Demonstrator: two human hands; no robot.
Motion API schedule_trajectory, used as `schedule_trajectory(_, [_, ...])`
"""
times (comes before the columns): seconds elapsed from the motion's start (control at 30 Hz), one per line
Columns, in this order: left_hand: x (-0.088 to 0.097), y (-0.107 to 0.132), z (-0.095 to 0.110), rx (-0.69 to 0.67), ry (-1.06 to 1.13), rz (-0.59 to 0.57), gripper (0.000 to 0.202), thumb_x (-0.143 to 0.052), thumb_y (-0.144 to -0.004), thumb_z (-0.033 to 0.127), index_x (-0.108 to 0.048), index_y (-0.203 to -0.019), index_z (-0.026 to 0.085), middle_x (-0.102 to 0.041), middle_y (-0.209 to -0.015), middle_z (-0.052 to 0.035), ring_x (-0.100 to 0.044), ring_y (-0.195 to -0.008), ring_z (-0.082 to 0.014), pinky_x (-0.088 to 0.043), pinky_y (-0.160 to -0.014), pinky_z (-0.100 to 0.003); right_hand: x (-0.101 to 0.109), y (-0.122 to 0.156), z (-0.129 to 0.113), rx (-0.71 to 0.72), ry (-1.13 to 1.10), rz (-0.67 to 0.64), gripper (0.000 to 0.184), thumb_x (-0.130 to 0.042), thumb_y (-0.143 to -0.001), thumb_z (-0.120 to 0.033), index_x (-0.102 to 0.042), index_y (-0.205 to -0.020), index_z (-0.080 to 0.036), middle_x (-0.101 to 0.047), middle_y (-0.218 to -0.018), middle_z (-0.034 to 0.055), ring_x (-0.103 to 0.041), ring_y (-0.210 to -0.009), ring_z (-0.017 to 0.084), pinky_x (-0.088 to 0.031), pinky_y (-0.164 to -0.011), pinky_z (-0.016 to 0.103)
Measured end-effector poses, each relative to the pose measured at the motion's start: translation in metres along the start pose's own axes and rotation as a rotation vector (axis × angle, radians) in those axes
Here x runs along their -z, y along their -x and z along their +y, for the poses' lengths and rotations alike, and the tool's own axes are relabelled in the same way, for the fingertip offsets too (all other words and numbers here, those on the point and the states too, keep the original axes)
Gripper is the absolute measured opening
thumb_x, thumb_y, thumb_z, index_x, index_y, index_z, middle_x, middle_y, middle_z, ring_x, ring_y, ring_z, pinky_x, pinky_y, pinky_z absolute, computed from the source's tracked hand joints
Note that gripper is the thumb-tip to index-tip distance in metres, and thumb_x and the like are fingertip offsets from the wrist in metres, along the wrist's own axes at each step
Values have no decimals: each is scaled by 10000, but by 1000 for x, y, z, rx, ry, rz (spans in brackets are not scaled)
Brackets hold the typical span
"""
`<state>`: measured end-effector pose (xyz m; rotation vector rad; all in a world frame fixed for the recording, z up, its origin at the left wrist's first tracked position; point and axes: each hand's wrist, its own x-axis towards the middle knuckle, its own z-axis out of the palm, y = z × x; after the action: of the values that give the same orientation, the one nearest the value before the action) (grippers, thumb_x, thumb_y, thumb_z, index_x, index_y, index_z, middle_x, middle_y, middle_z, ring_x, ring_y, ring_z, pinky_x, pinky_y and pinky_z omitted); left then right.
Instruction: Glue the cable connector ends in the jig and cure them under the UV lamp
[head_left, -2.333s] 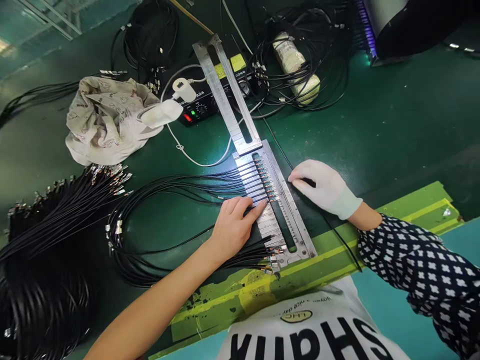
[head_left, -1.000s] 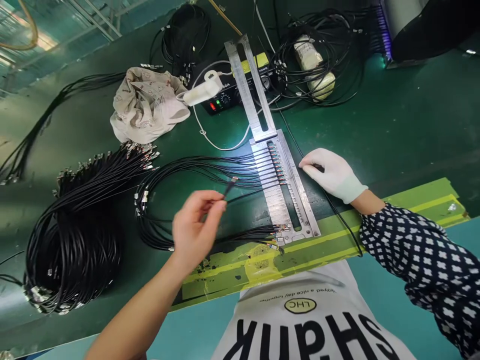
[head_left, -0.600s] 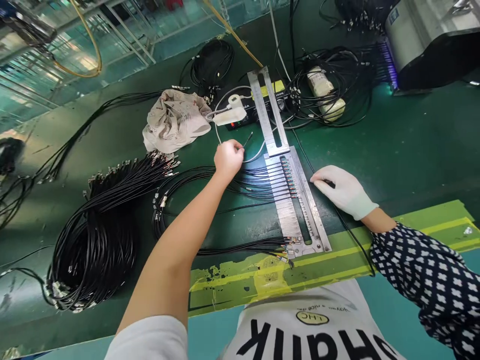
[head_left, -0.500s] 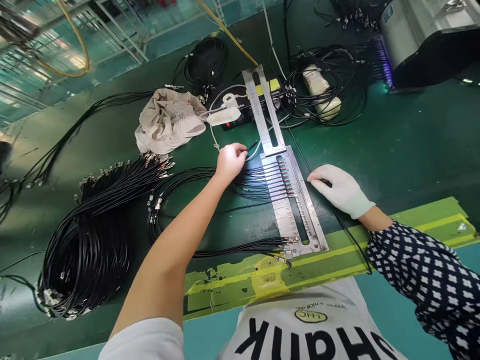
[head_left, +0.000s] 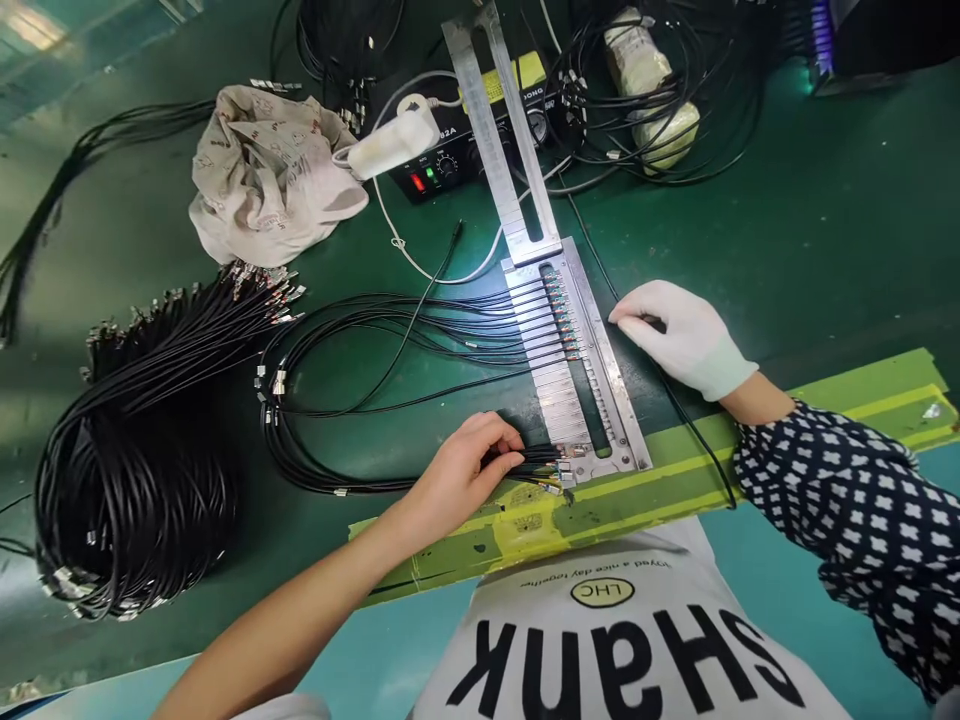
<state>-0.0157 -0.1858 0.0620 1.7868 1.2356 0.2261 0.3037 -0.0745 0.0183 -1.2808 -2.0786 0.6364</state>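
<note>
Cable ends (head_left: 541, 462) sit pinched in the left hand (head_left: 461, 470) at the slotted jig's (head_left: 553, 385) near end, while the gloved right hand (head_left: 686, 335) rests alongside, seemingly steadying it, grip unclear.

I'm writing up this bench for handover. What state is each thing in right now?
left hand, bare, fingers closed on the cable ends at the near end of the fixture.
right hand, gloved, resting on a thin cable beside the fixture.
fixture, far slots loaded with cables, middle slots bare.
control box, red and green lights on.
cloth, crumpled.
cable coil, wound, lying flat.
</note>
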Motion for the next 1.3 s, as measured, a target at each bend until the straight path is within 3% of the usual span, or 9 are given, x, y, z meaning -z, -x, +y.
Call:
schedule_trajectory(0.27, [5, 9, 2, -168, -102, 250, 143, -549, -1010, 202, -672, -1078, 231, -684, -1035, -51, -634, -990, -180, -512, -880, -316, -1, -1, 3, 7, -18, 6, 205, -556, -959, -266, -759, -977, -244, -744, -1045, 51, -684, -1003, 261, -545, -936, 443])
schedule_trajectory(0.43, [18, 9, 8, -57, -90, 474, 107, -566, -1002, 208, -658, -1051, 232, -687, -961, -12, -658, -887, -142, -522, -816, -269, 0, -2, 2, 2, -27, -1, 200, -555, -962, -251, -754, -974, -241, -741, -1044, 50, -682, -1004, 259, -541, -929, 435])
schedule_trajectory(0.5, [23, 5, 6, 22, -1, 418, 105, -541, -1021, 260, -637, -1055, 231, -670, -862, 10, -647, -756, -121, -517, -721, -248, 0, -3, 1, 0, -30, -2, 197, -556, -965, -252, -753, -970, -237, -740, -1039, 51, -682, -1002, 258, -542, -926, 434])
schedule_trajectory(0.6, [26, -4, 2, 72, 111, 98, 150, -476, -1052, 307, -604, -1056, 230, -635, -785, 28, -585, -627, -103, -473, -608, -234, 0, -3, 1, 1, -34, 4, 193, -558, -967, -249, -749, -970, -230, -738, -1040, 51, -679, -1000, 259, -543, -923, 443])
schedule_trajectory(0.63, [26, -7, 1, 53, 94, 51, 153, -470, -1054, 303, -603, -1045, 228, -637, -811, 19, -586, -654, -106, -471, -624, -237, 0, -4, 1, 2, -35, 6, 191, -558, -968, -247, -749, -969, -228, -738, -1041, 54, -678, -1000, 262, -543, -921, 448])
schedule_trajectory(0.8, [17, -34, -1, -222, -232, 284, 176, -488, -1033, 201, -629, -1138, 205, -640, -999, -55, -607, -922, -155, -496, -832, -273, -1, -5, 2, 6, -34, 1, 188, -558, -973, -250, -743, -962, -223, -737, -1029, 60, -673, -993, 259, -539, -912, 444])
schedule_trajectory(0.93, [13, -54, -5, -361, -504, 199, 402, -401, -1026, 125, -560, -1384, 214, -629, -1005, -60, -602, -854, -144, -491, -735, -243, -1, -5, 3, 5, -31, 11, 180, -560, -970, -245, -738, -966, -223, -739, -1032, 50, -676, -998, 240, -536, -925, 415])
schedule_trajectory(1.03, [15, -63, -6, -351, -667, 178, 444, -370, -1007, 103, -587, -1373, 233, -620, -988, -54, -587, -800, -137, -466, -678, -229, -1, -5, 3, 0, -27, 1, 189, -554, -967, -242, -743, -969, -247, -743, -1038, 43, -677, -1002, 246, -536, -933, 421])
schedule_trajectory(1.3, [23, -74, -3, -410, -736, 140, 471, -341, -997, 93, -599, -1369, 220, -601, -971, -63, -562, -780, -146, -443, -647, -238, 0, -6, 3, 2, -32, -2, 196, -544, -970, -237, -739, -959, -247, -741, -1025, 40, -673, -993, 246, -529, -922, 415])
